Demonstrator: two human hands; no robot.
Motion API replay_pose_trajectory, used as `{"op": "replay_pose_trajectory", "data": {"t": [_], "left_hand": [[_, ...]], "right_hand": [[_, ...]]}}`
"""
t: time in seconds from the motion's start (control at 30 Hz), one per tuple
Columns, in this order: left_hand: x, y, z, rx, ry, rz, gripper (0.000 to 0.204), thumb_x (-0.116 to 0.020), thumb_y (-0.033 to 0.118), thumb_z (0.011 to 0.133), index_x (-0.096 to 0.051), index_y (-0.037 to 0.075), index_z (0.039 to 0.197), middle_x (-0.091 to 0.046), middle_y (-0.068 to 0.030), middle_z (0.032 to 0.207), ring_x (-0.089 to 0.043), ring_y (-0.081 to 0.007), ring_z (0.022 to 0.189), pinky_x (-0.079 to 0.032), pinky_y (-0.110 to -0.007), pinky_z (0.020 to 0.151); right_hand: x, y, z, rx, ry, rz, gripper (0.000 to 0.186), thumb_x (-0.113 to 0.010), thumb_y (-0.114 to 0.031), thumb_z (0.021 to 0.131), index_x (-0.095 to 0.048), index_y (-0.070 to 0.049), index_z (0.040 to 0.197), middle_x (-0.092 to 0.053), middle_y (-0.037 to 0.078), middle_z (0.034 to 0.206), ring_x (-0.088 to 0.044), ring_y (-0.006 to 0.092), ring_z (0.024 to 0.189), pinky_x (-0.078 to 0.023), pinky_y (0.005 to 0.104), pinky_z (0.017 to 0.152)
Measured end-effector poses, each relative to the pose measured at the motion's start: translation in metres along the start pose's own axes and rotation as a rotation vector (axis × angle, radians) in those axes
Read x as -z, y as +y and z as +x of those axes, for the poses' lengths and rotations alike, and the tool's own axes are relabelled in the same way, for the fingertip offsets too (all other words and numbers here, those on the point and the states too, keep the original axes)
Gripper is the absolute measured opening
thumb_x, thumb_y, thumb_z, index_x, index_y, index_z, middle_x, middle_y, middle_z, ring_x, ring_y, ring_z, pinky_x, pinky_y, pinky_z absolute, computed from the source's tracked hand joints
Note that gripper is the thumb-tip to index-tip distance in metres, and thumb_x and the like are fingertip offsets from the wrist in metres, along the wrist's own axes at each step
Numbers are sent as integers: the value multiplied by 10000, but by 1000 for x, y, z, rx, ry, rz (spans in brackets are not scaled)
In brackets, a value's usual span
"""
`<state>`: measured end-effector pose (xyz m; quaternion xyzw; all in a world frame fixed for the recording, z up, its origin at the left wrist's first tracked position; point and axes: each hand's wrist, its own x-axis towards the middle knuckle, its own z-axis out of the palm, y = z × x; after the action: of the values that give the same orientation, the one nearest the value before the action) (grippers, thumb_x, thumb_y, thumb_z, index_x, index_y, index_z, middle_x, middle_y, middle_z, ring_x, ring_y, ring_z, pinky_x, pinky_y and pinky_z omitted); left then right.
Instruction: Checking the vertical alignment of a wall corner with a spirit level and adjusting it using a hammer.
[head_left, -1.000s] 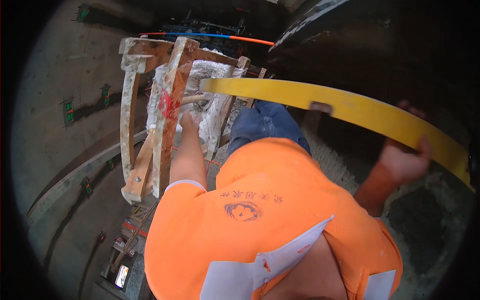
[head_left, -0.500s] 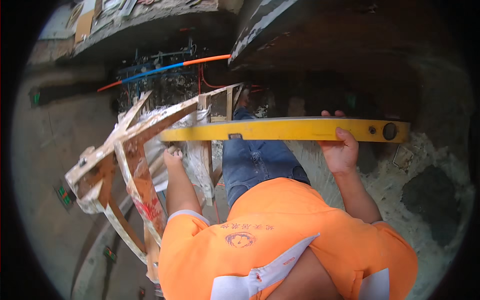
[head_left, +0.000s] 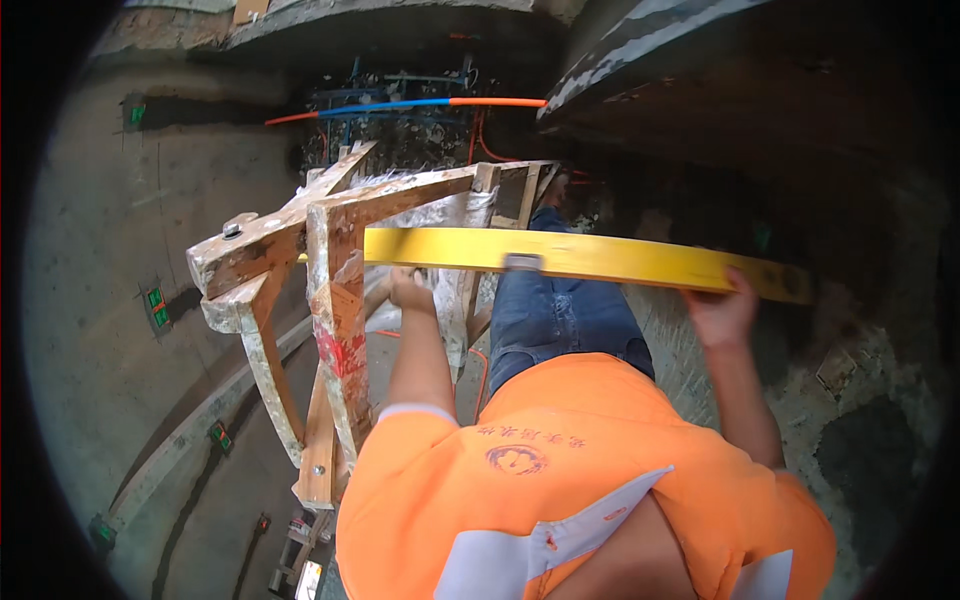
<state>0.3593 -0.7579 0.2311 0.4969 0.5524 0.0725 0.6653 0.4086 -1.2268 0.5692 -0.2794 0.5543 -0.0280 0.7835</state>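
Observation:
A long yellow spirit level [head_left: 620,255] lies across the view above my jeans, its left end passing behind a leg of the wooden trestle [head_left: 335,300]. My right hand [head_left: 722,312] grips the level near its right end, thumb over the near face. That end is slightly blurred. My left hand [head_left: 410,290] is closed just under the level's lower edge, beside the trestle leg. What its fingers hold, if anything, is hidden. Plaster and paint stain the trestle, and clear plastic sheeting [head_left: 450,215] hangs on it.
An orange and blue pipe [head_left: 400,106] runs across the far side, with more thin pipes behind it. Green boxes [head_left: 157,307] are set in the grey wall at left. A dark patch [head_left: 875,450] marks the rough surface at right.
The view has shifted, so the trestle and pipes sit further right. The level's right end has dipped, and its left end now passes behind the trestle leg. My left hand is closer to the level.

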Motion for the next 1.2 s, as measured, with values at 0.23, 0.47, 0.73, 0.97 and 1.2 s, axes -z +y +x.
{"op": "replay_pose_trajectory", "data": {"t": [0.23,0.47,0.73,0.97,1.2], "left_hand": [[9,85,-117,55,368,-3,347,-638,132,762,-545,-51,1042,-588,-124,1084,-594,-221,972,-498,-325,837],[21,120,-207,-588,-253,709,266,-642,29,710,-585,18,970,-607,-81,996,-597,-179,890,-492,-327,776],[-90,189,-314,-1075,-1120,978,265,-702,-2,645,-589,46,880,-602,-94,776,-623,-283,683,-492,-351,604],[-185,194,-412,-1399,-1786,1151,240,-602,146,729,-595,33,941,-553,-148,947,-575,-311,899,-463,-404,779],[-265,186,-371,-1049,-1623,695,494,-722,40,691,-542,50,1150,-575,-148,1080,-554,-308,1022,-450,-406,882]], "right_hand": [[-49,148,82,-426,-48,147,405,-564,-140,799,-428,3,1153,-457,213,1218,-422,396,1218,-337,620,1030],[-71,239,123,-657,-64,116,399,-600,-225,835,-462,13,1124,-534,227,1121,-599,391,985,-536,526,838],[-42,152,51,-833,-520,-565,374,-651,-375,860,-591,-20,960,-652,122,803,-671,242,686,-588,418,655],[-42,48,0,-769,-776,-531,260,-658,-220,866,-620,-24,1033,-642,40,960,-591,69,889,-477,229,754],[26,1,51,-242,-632,-501,477,-660,-143,792,-495,-13,1220,-586,52,826,-565,125,617,-491,248,550]]}}
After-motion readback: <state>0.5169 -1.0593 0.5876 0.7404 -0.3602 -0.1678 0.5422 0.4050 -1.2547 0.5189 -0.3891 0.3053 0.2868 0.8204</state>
